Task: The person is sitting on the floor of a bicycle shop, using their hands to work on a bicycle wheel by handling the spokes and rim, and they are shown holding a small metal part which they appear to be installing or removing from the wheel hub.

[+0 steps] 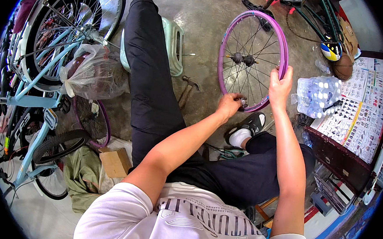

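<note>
A bicycle wheel (220, 66) with a purple-pink rim, dark spokes and a black hub stands tilted in front of me, with no tyre on it. My right hand (280, 83) wraps round the rim at its near right side. At the lower edge of the rim, my left hand (229, 106) has its fingers pinched together beside the spokes. A small greyish thing shows at those fingertips, too small to make out. My shoe (255, 124) rests on the floor just below the wheel.
A hammer (189, 88) lies on the floor near a pale green stool (173, 46). Bottled water (318, 95) stands to the right, by a dark wooden table (330, 143). Bicycles, including a light blue frame (39, 101), crowd the left. A cardboard box (114, 162) sits lower left.
</note>
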The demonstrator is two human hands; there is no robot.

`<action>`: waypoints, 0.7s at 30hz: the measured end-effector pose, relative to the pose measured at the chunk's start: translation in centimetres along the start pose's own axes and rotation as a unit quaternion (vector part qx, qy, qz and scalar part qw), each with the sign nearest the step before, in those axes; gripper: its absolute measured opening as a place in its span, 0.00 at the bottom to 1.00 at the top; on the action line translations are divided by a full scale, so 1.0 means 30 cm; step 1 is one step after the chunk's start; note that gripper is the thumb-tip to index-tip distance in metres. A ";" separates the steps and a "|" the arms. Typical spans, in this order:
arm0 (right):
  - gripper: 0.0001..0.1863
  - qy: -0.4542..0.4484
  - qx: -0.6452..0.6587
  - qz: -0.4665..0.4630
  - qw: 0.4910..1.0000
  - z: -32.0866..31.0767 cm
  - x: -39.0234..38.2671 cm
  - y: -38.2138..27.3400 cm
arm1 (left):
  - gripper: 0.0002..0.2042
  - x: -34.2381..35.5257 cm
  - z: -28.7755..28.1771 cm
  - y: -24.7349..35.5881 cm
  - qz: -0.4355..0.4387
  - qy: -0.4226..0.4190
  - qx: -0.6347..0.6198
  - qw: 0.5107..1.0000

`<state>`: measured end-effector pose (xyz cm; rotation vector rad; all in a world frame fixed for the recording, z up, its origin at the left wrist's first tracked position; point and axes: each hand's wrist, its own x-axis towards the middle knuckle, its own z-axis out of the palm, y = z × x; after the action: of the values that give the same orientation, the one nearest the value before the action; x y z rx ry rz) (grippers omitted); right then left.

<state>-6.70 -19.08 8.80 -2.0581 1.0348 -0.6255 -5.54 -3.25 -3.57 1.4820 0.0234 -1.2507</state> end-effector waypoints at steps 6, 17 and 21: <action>0.11 0.004 0.002 -0.021 1.000 0.002 -0.010 -0.006 | 0.13 -0.034 0.021 0.065 -0.033 0.032 0.052 0.998; 0.10 -0.001 0.015 -0.032 0.999 0.008 -0.022 -0.014 | 0.16 0.006 0.063 0.064 0.020 0.094 0.269 0.958; 0.09 0.004 0.002 -0.036 0.999 0.008 -0.023 -0.010 | 0.13 0.022 0.035 0.106 -0.063 -0.034 0.134 0.988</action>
<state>-6.77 -18.30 8.81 -2.0996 0.9665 -0.6710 -4.00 -5.56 -1.58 1.6882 -0.1014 -1.4504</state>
